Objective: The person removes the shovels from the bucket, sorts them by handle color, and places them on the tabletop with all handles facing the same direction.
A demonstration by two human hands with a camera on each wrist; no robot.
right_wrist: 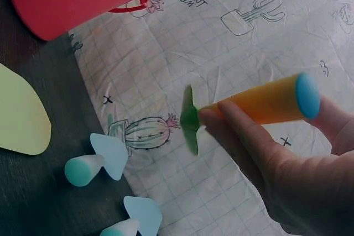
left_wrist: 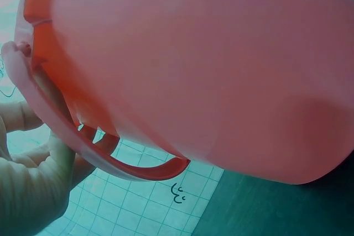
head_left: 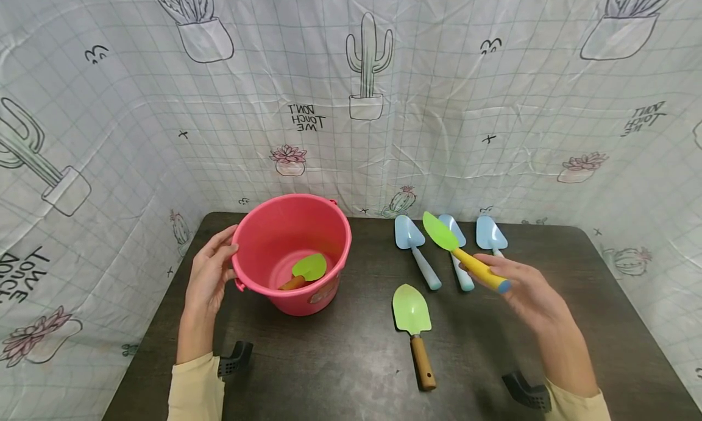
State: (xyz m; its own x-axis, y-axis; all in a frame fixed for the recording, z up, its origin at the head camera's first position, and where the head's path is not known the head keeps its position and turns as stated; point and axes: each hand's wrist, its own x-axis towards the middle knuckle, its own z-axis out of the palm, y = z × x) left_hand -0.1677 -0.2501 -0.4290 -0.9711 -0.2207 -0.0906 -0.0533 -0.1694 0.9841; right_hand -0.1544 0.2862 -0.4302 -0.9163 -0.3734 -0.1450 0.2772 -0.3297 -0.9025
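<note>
A red-pink bucket [head_left: 331, 287] stands tilted toward me on the left of the table. My left hand [head_left: 206, 281] grips its rim from the left; the left wrist view shows the bucket's handle [left_wrist: 133, 171] hanging beside the fingers. Inside the bucket lies a green trowel [head_left: 309, 267] with a brown handle. My right hand [head_left: 529, 290] holds another trowel [head_left: 477, 267], with a green blade and a yellow handle ending in blue, raised above the table. Its blade points up and left, over one of the blue trowels.
Three light-blue trowels lie along the back: one on the left [head_left: 418, 256], a middle one [head_left: 465, 278] partly covered, and a right one [head_left: 490, 232] partly behind my right hand. A pale green trowel [head_left: 412, 311] with a wooden handle lies mid-table. A patterned cloth [head_left: 439, 104] hangs behind.
</note>
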